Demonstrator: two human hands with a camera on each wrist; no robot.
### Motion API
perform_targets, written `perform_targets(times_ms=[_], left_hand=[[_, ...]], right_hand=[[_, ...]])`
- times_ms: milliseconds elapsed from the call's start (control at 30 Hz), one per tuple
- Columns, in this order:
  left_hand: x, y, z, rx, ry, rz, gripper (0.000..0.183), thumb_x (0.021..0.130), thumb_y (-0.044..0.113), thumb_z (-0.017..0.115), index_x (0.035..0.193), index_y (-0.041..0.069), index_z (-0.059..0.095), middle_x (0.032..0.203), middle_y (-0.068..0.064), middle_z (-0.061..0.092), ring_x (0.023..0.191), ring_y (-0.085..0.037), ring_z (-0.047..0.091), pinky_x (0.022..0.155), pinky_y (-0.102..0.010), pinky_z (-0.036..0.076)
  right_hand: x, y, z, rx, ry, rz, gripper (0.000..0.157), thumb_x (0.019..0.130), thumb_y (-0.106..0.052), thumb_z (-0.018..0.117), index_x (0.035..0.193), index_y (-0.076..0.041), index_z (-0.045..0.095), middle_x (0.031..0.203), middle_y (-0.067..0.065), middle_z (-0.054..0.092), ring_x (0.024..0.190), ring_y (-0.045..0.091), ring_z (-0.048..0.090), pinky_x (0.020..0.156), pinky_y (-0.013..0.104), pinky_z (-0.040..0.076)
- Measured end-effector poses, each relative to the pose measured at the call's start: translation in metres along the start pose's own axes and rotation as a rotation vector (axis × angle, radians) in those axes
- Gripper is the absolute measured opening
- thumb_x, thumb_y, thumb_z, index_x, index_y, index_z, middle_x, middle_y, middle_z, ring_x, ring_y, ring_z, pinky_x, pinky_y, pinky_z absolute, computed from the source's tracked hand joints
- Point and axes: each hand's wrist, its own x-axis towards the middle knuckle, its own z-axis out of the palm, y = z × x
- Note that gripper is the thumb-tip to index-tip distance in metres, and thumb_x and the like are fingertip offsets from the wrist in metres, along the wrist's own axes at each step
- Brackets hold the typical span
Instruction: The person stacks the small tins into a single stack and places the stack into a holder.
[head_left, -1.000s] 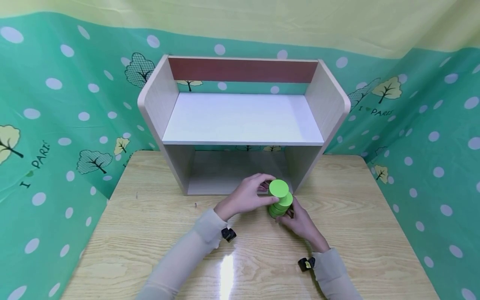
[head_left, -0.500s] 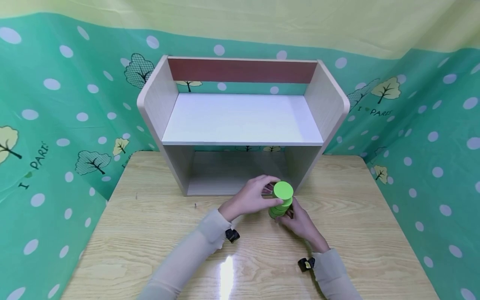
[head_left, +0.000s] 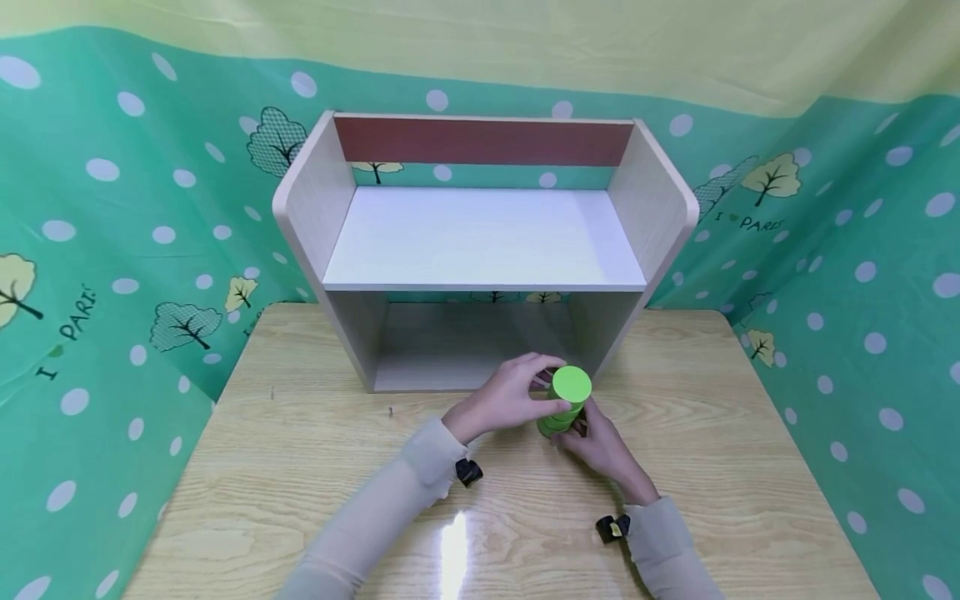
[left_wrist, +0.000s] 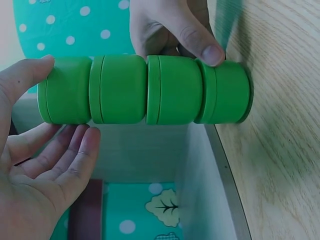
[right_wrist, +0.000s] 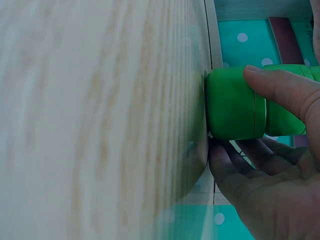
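Several small green round tins with lids stand as an upright column on the table. In the left wrist view the column lies sideways across the picture. My left hand (head_left: 504,398) holds the top tin (left_wrist: 69,91), thumb on one side and fingers on the other. Down at the table, my right hand (head_left: 606,448) grips the bottom tin (right_wrist: 231,104) between thumb and fingers. The middle tins (left_wrist: 122,90) rest between the two, lined up closely with the others. From the head view the flat top lid (head_left: 572,384) covers most of the column.
Behind the hands stands a two-level shelf unit (head_left: 483,237) with a white upper board and a dark red back rail. The column is just in front of its lower right corner. A wooden table (head_left: 300,467) spreads around, with a dotted green curtain (head_left: 180,250) behind.
My left hand has moved slightly right and toward me with the top tin, bringing it more squarely over the tins below. My right hand has stayed at the base.
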Motion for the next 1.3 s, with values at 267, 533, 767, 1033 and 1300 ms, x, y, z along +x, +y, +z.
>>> perform_targets(times_ms=[267,533,767,1033,1300], left_hand=[[0.000,-0.001,0.002,0.018,-0.007,-0.003,0.062,0.090,0.037,0.077,0.141,0.010,0.054,0.121,0.000,0.058,0.104,-0.009,0.061,0.087,-0.019,0.055],[0.000,-0.004,0.002,0.012,-0.016,-0.005,0.068,0.090,0.040,0.076,0.145,0.009,0.050,0.125,-0.001,0.058,0.106,-0.007,0.059,0.090,-0.026,0.056],[-0.005,-0.011,0.001,0.044,-0.017,-0.046,0.073,0.089,0.042,0.076,0.147,0.009,0.047,0.129,-0.003,0.058,0.112,-0.011,0.059,0.092,-0.023,0.054],[-0.013,-0.016,-0.001,0.012,0.002,-0.082,0.072,0.089,0.041,0.077,0.146,0.008,0.047,0.131,-0.011,0.058,0.114,-0.015,0.059,0.093,-0.033,0.056],[-0.021,-0.024,0.001,0.027,0.007,-0.105,0.071,0.089,0.037,0.077,0.145,0.006,0.048,0.139,-0.008,0.054,0.118,-0.018,0.058,0.097,-0.034,0.054]], right_hand=[[-0.002,-0.013,-0.001,-0.020,-0.004,-0.008,0.067,0.087,0.006,0.073,0.143,0.002,0.038,0.133,0.029,0.052,0.124,0.045,0.051,0.103,0.060,0.045],[0.003,0.015,0.000,-0.004,-0.006,0.001,0.069,0.086,-0.004,0.078,0.143,-0.007,0.039,0.136,0.022,0.053,0.126,0.037,0.051,0.107,0.054,0.044],[0.004,0.016,0.000,0.046,0.000,-0.002,0.069,0.085,0.001,0.078,0.142,-0.005,0.040,0.136,0.024,0.052,0.127,0.039,0.050,0.108,0.053,0.043],[0.003,0.016,0.001,0.037,0.009,-0.010,0.065,0.084,0.000,0.080,0.138,-0.007,0.044,0.132,0.023,0.056,0.125,0.038,0.052,0.106,0.054,0.044],[0.004,0.016,0.002,0.036,0.010,0.004,0.062,0.083,0.001,0.080,0.134,-0.006,0.046,0.130,0.022,0.057,0.125,0.038,0.053,0.107,0.050,0.044]])
